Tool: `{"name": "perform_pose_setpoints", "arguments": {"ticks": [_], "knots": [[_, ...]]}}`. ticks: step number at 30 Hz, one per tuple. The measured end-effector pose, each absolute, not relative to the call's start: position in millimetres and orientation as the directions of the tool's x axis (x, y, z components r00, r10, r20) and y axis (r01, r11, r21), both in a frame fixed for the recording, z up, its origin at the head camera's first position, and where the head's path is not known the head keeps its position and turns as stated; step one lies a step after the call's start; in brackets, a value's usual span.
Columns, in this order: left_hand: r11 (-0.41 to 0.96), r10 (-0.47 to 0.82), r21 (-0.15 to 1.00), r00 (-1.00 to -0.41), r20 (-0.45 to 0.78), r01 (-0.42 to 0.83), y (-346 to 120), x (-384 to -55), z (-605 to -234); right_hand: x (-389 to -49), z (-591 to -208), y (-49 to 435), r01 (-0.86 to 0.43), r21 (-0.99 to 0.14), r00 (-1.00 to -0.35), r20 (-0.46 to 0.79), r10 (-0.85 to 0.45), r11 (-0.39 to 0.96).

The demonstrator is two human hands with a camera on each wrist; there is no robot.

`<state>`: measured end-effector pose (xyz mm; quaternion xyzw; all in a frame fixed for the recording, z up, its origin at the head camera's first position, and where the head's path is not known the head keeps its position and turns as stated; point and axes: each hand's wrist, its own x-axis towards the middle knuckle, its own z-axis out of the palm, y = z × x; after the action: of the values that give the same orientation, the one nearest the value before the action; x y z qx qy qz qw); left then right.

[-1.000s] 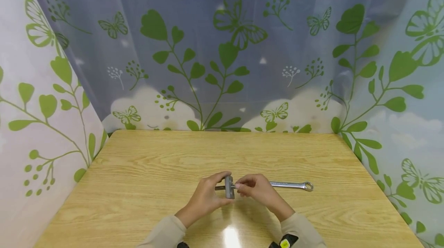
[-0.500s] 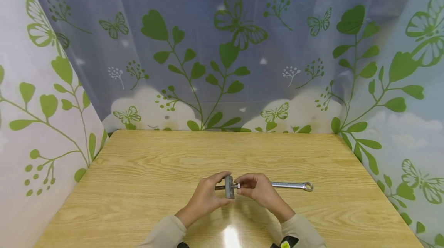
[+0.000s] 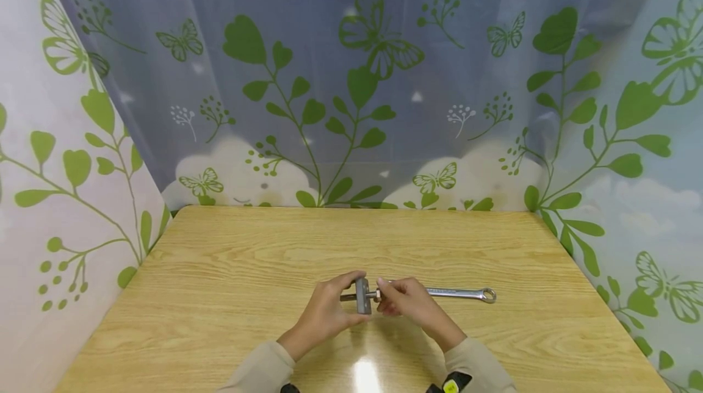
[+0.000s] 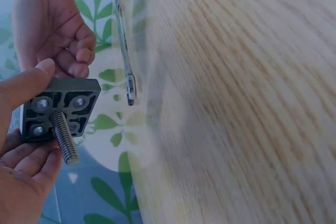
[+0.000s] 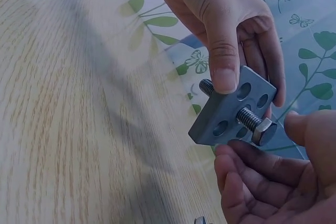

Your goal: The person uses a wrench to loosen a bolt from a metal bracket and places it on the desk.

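Backdrop (image 3: 307,106): cloth printed with green butterflies and leafy stems, behind the table (image 3: 236,252) and along both its sides.
Tabletop: pale wood grain, a bright reflection shining between the forearms.
Left sleeve (image 3: 260,370): beige, ending at the wrist, with a dark object partly visible at the bottom edge.
Left hand (image 3: 324,307): holding the grey plate (image 3: 363,298) by opposite edges, thumb on one, fingers on the other.
Plate: upright above the table, between the two hands, round holes in its face.
Bolt (image 5: 254,121): through the middle of the plate, threaded end out to the left, hex head to the right, with some bare thread between plate and head.
Right hand (image 3: 409,304): just beside the bolt head, thumb and bent fingers parted around it, gripping nothing.
Wrench (image 3: 458,292): lying on the table beyond the right hand, ring end pointing right, other end hidden by that hand.
Right sleeve (image 3: 478,364): beige, a black device with a yellow patch at the wrist.
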<state>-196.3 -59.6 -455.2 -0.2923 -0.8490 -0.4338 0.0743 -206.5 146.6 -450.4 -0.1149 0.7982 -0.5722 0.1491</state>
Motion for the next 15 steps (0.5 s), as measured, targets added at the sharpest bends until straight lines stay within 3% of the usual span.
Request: {"name": "perform_pose_setpoints", "arguments": {"ticks": [7, 15], "knots": [[0.442, 0.439, 0.700, -0.815, 0.378, 0.562, -59.3, -196.1, -455.9, -205.5, -447.4, 146.8, -0.029, -0.943, -0.919, -0.106, -0.379, 0.332], [0.462, 0.437, 0.687, -0.818, 0.375, 0.562, -60.1, -196.0, -455.5, -205.7, -448.8, 148.9, -0.120, -0.948, -0.921, -0.005, -0.390, 0.295]]}}
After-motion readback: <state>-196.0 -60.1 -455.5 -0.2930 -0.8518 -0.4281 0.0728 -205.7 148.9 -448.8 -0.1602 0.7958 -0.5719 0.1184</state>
